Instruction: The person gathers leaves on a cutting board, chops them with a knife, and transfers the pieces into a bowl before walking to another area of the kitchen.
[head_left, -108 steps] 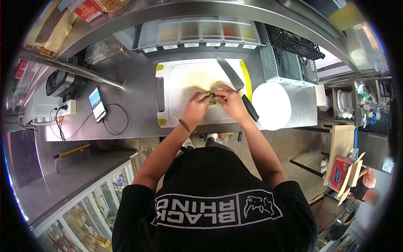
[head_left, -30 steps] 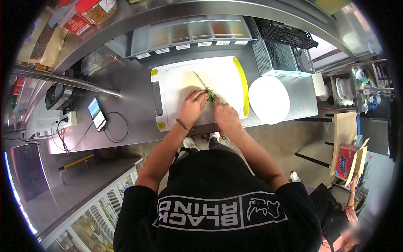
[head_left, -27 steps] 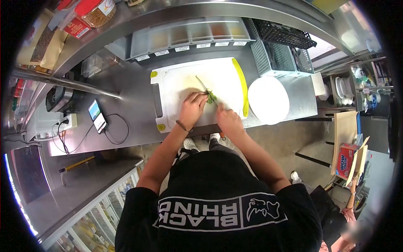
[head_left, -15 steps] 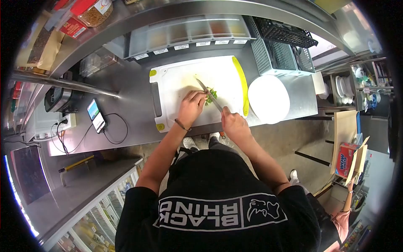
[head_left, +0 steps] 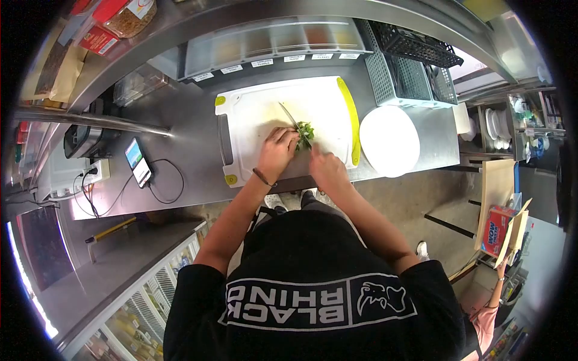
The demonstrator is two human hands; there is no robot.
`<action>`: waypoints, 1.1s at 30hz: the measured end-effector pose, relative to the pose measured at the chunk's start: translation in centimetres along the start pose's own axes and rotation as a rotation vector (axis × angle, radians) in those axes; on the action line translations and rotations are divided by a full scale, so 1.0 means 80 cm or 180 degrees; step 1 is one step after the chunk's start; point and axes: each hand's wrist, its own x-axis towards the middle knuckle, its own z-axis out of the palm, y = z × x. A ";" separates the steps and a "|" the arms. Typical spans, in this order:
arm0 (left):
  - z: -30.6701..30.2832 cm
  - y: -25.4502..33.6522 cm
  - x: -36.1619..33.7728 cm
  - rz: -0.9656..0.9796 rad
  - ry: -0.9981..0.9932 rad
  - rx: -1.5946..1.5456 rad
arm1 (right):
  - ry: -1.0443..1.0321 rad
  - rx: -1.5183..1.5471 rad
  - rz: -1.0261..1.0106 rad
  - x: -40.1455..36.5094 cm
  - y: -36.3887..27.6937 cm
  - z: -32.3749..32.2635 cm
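Small bunch of leafy green herbs (head_left: pixel 305 130) on white board (head_left: pixel 265 108), left hand (head_left: pixel 276 153) pinning it with curled fingers, right hand (head_left: pixel 327 168) gripping knife (head_left: pixel 293 123), blade across herbs

Black short-sleeved T-shirt (head_left: pixel 313 240)
White "BLACK RHINO" lettering (head_left: pixel 283 302) on chest, rhino emblem (head_left: pixel 376 298) just beside lettering; dark wristband (head_left: pixel 261 177) behind left hand (head_left: pixel 277 153), above lettering.

A stainless steel table (head_left: pixel 186 120) ran across 12 o'clock under a curved steel shelf (head_left: pixel 271 9). Grey perforated plastic crates (head_left: pixel 391 78) stood at 1 o'clock and a glass-door fridge (head_left: pixel 132 307) at 7 o'clock, on a brown floor (head_left: pixel 409 198).
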 end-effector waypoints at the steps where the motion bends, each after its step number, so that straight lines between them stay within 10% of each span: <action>1: -0.001 0.001 -0.001 -0.0056 -0.0019 -0.0028 | -0.0386 -0.0135 0.0139 -0.009 0.001 -0.009; 33: -0.003 -0.006 -0.011 -0.0018 0.0109 -0.0028 | -0.0436 -0.0119 0.0222 0.006 -0.021 0.014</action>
